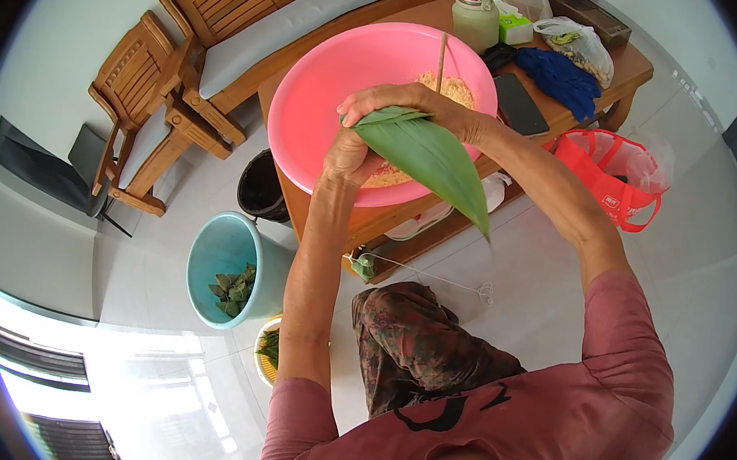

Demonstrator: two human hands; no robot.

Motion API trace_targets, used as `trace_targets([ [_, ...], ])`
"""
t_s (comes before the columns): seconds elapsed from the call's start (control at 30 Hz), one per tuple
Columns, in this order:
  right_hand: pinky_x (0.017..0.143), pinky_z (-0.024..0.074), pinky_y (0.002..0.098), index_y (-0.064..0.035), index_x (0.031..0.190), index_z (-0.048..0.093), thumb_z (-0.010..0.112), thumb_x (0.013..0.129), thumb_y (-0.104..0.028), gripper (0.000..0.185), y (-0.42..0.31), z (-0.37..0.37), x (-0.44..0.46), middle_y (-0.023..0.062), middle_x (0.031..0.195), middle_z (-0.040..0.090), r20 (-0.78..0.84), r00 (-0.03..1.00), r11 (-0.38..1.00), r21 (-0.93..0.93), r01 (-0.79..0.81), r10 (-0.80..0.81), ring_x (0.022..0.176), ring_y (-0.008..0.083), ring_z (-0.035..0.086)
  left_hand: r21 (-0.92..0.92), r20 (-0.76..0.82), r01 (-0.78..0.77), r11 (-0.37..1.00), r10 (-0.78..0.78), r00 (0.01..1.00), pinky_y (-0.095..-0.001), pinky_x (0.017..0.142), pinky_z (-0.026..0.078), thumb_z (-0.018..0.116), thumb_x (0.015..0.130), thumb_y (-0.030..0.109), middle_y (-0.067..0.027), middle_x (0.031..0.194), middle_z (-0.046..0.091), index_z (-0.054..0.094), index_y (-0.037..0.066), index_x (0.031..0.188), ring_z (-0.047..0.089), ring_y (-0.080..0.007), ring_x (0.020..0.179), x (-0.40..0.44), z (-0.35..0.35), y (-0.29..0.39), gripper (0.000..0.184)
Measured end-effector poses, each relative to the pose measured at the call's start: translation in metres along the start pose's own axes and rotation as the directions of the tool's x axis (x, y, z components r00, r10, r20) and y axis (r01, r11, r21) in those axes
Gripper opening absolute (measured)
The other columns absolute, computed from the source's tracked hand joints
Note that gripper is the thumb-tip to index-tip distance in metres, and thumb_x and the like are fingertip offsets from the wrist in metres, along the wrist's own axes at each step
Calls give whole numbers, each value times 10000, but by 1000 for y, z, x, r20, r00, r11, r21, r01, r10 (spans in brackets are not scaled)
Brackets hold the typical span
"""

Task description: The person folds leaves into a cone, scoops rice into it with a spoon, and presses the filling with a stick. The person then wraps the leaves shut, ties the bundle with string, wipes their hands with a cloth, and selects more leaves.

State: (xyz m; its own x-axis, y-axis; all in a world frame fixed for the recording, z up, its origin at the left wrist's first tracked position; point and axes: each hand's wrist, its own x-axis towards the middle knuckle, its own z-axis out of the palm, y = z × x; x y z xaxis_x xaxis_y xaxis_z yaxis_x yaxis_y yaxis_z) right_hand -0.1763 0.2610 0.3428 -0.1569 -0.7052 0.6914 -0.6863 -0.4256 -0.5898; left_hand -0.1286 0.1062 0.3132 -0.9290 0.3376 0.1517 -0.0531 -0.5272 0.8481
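Note:
A broad green leaf point(443, 160), folded over at its upper end, is held above the near side of a large pink basin point(310, 81). My left hand point(352, 155) is closed round the folded end from below. Over the top lies my right hand point(407, 104), its fingers curled against the leaf. The leaf's pointed tip hangs down to the right, past the basin's rim. Inside the basin is a yellowish grain, perhaps rice point(457, 91), with a thin stick point(441, 60) standing up from it. Whatever the fold contains is hidden.
Below the table point(294, 199) hangs a green wrapped bundle point(364, 266) with white string. A teal bucket point(204, 257) holds similar bundles point(233, 291); a yellow basket point(262, 364) holds leaves. A black bin point(260, 190), red bag point(607, 174), jug point(475, 19) and blue cloth point(558, 79) surround the workspace.

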Motion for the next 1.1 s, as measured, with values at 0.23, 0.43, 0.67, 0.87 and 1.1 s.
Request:
trace_targets([
  [0.23,960,383,368,-63,1070,560,706,681,-166,428,-3,2,-1,61,1065,581,-48,998,997,67,-39,42,1092,214,496,26,28,36,999,-36,999,-366,843,478,724,703,238,-63,1043,555,506,53,1074,553,-200,968,-3,-4,3,468],
  [0.43,973,359,371,-100,1057,574,692,675,-178,407,-7,0,-4,41,1052,585,-33,991,979,163,-123,130,1126,211,470,-63,163,-61,996,71,984,-427,864,446,640,691,559,-120,1097,525,461,42,1151,519,-251,1028,-13,8,9,715],
  [0.67,917,379,371,-128,1048,553,659,691,-263,397,-12,4,0,41,1055,562,-25,999,966,-257,-28,22,1063,230,490,102,-149,-49,994,64,987,-381,859,451,422,713,731,-130,1107,521,455,25,1186,520,-247,1018,-13,33,13,850],
  [0.87,905,372,375,-133,1126,444,656,696,-253,494,-18,4,-3,55,1092,504,-39,995,982,-163,-92,87,1067,250,473,115,18,-90,989,89,996,-361,829,471,438,759,672,-115,1048,551,477,31,1155,548,-218,966,-12,30,15,755],
  [1.1,944,337,409,-120,1197,378,646,727,-260,558,1,6,-17,94,1213,406,-94,992,882,-471,30,-84,1102,302,422,45,-178,-69,997,76,981,-361,761,514,492,859,462,-115,992,540,472,30,1098,573,-199,892,-10,26,9,495],
])
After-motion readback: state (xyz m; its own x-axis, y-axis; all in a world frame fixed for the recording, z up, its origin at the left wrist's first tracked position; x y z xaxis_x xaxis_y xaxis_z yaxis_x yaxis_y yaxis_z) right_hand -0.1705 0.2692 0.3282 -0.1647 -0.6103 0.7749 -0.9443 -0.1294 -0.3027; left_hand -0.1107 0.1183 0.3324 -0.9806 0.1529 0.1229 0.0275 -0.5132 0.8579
